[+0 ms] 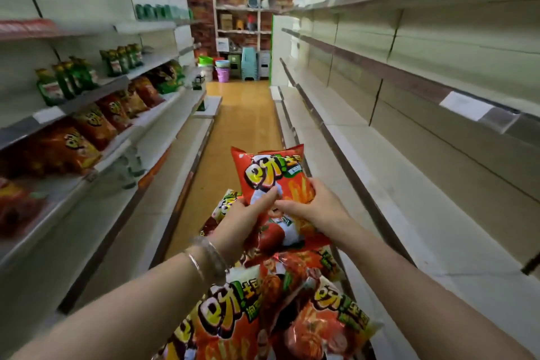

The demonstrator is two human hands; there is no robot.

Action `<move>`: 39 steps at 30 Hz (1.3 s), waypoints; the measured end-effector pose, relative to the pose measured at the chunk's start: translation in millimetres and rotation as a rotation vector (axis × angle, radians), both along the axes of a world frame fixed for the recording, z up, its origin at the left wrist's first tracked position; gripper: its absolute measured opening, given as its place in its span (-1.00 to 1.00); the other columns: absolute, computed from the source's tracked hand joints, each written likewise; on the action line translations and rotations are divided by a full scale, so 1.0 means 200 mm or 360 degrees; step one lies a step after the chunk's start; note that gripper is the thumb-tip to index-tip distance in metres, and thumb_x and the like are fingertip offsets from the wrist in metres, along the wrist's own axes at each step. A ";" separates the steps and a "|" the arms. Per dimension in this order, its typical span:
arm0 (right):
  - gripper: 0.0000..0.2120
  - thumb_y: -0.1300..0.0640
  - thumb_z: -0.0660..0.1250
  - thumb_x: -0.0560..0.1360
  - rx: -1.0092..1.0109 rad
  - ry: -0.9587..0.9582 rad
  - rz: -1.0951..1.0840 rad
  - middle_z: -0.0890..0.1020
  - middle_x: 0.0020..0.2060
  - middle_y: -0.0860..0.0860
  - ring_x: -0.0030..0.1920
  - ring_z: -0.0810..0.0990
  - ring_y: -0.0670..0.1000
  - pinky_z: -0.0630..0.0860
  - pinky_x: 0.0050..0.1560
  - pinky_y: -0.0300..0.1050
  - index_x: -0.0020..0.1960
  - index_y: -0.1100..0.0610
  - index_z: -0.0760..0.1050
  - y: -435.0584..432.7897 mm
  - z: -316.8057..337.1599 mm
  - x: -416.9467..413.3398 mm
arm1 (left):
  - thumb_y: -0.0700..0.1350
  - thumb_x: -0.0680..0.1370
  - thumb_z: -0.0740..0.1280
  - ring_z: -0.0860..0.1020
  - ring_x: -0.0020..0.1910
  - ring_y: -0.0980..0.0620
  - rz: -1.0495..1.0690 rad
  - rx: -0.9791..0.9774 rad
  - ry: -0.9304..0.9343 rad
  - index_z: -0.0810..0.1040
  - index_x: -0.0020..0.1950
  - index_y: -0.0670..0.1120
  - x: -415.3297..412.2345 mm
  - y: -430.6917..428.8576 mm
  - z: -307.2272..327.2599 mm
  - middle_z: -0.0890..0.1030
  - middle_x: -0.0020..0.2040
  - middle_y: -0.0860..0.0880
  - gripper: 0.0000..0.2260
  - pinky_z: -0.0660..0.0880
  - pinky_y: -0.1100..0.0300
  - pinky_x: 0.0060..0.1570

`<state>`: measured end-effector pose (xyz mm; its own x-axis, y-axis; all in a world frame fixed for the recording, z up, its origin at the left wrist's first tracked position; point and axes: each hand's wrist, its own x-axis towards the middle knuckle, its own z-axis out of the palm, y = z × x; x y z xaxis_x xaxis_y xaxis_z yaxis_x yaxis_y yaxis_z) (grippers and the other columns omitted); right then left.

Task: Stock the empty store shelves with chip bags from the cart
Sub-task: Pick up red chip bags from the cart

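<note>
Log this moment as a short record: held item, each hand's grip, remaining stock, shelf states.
held item: red chip bag, upright, raised above the pile
left hand: pinches the bag's lower left
right hand: grips its right edge
remaining stock: pile of chip bags below the hands
right shelves: lower tiers bare
left shelves: carry green bottles and shelved chip bags

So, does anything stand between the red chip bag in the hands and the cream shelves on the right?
Nothing visible does. The left hand and the right hand hold the red plastic chip bag above the pile of other bags, and only open air lies between it and the cream metal shelf on the right.
</note>
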<state>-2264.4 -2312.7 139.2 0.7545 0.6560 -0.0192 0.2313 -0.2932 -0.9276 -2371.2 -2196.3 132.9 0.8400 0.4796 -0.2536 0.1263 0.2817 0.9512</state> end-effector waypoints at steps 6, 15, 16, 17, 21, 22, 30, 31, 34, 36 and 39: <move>-0.37 -0.31 0.31 0.34 0.0085 0.0102 -0.0060 0.60 0.04 0.05 0.08 0.58 0.09 0.53 0.12 0.09 0.17 0.16 0.49 0.17 -0.18 0.38 | 0.06 0.30 0.51 0.67 -0.06 -0.14 0.0227 -0.0015 -0.0099 0.50 0.22 -0.18 0.09 0.12 -0.03 0.69 -0.02 -0.16 -0.43 0.59 -0.02 0.02; -0.25 -0.23 0.42 0.33 -0.0755 0.0116 -0.0410 0.47 0.22 0.25 0.19 0.49 0.22 0.42 0.04 -0.05 0.31 0.25 0.37 0.39 -0.81 0.82 | -0.14 0.53 0.32 0.56 -0.57 0.21 0.0293 0.0025 -0.0029 0.44 -0.16 -0.11 0.15 0.15 -0.10 0.59 -0.54 0.10 -0.89 0.42 0.40 -0.57; -0.16 -0.28 0.43 0.26 -0.0783 0.0124 -0.0417 0.46 0.24 0.25 0.22 0.48 0.22 0.43 0.09 -0.03 0.34 0.22 0.34 0.41 -0.85 0.81 | -0.15 0.54 0.31 0.55 -0.57 0.23 0.0280 0.0022 -0.0035 0.42 -0.18 -0.07 0.15 0.15 -0.10 0.58 -0.55 0.12 -0.88 0.42 0.41 -0.57; -0.06 -0.33 0.42 0.17 -0.0754 0.0165 -0.0429 0.46 0.25 0.24 0.22 0.48 0.22 0.43 0.13 -0.02 0.37 0.20 0.31 0.41 -0.85 0.78 | -0.16 0.54 0.30 0.55 -0.57 0.24 0.0278 0.0027 -0.0040 0.40 -0.19 -0.05 0.15 0.14 -0.10 0.58 -0.56 0.13 -0.87 0.41 0.42 -0.58; 0.02 -0.22 0.48 0.20 -0.0618 0.0393 -0.0370 0.45 0.25 0.22 0.22 0.49 0.21 0.42 0.13 -0.05 0.42 0.30 0.14 0.42 -0.90 0.73 | -0.12 0.53 0.30 0.60 -0.53 0.15 0.0297 -0.0032 -0.0005 0.40 -0.14 -0.04 0.17 0.15 -0.13 0.62 -0.50 0.07 -0.91 0.45 0.37 -0.57; -0.04 -0.17 0.50 0.20 -0.0547 0.0456 -0.0363 0.49 0.18 0.20 0.15 0.53 0.19 0.44 0.06 -0.08 0.37 0.31 0.19 0.42 -0.92 0.74 | -0.10 0.52 0.31 0.62 -0.50 0.11 0.0312 -0.0049 0.0004 0.42 -0.11 -0.06 0.17 0.16 -0.13 0.64 -0.47 0.05 -0.92 0.46 0.35 -0.56; -0.13 -0.25 0.44 -0.06 -0.0238 0.0556 -0.0353 0.65 -0.10 0.10 -0.07 0.64 0.11 0.54 -0.10 -0.12 0.10 0.26 0.50 0.40 -0.86 0.67 | -0.09 0.46 0.36 0.66 -0.42 0.02 0.0343 -0.0099 0.0023 0.44 -0.03 -0.07 0.15 0.13 -0.13 0.68 -0.38 -0.02 -0.84 0.51 0.28 -0.51; -0.08 -0.28 0.44 -0.12 -0.0217 0.0542 -0.0357 0.66 -0.08 0.12 -0.07 0.64 0.12 0.57 -0.03 -0.03 0.12 0.23 0.50 0.40 -0.89 0.72 | -0.10 0.47 0.35 0.65 -0.43 0.01 0.0326 -0.0104 0.0023 0.45 -0.03 -0.08 0.14 0.12 -0.11 0.68 -0.38 -0.03 -0.86 0.51 0.28 -0.52; -0.03 -0.29 0.54 -0.13 -0.0064 0.0497 -0.0337 0.65 0.00 0.10 -0.03 0.64 0.12 0.57 0.07 0.13 0.18 0.13 0.46 0.36 -0.83 0.75 | -0.09 0.46 0.37 0.65 -0.44 0.01 0.0311 -0.0073 0.0019 0.45 -0.01 -0.09 0.09 0.09 -0.06 0.68 -0.39 -0.03 -0.82 0.51 0.28 -0.52; -0.15 -0.22 0.59 0.04 -0.0044 0.0409 -0.0402 0.62 0.01 0.05 -0.03 0.61 0.08 0.55 0.05 0.02 0.19 0.12 0.39 0.26 -0.59 0.62 | -0.06 0.45 0.38 0.62 -0.50 0.07 0.0310 -0.0022 -0.0006 0.44 0.05 -0.12 0.06 0.07 -0.02 0.66 -0.42 -0.02 -0.75 0.47 0.32 -0.55; -0.37 -0.04 0.55 0.27 -0.0044 0.0227 -0.0509 0.53 -0.02 0.01 -0.06 0.52 0.02 0.44 -0.04 -0.13 0.18 0.15 0.32 0.09 -0.36 0.52 | -0.09 0.50 0.35 0.49 -0.64 0.21 0.0318 0.0099 -0.0058 0.44 -0.01 -0.11 0.00 0.02 0.04 0.57 -0.35 -0.05 -0.84 0.37 0.40 -0.63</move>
<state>-2160.0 -2294.0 67.6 0.9103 0.3844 -0.1538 -0.0078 -0.3553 -0.9347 -2370.9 -2192.6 141.4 0.7347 0.6513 -0.1897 0.0391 0.2385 0.9704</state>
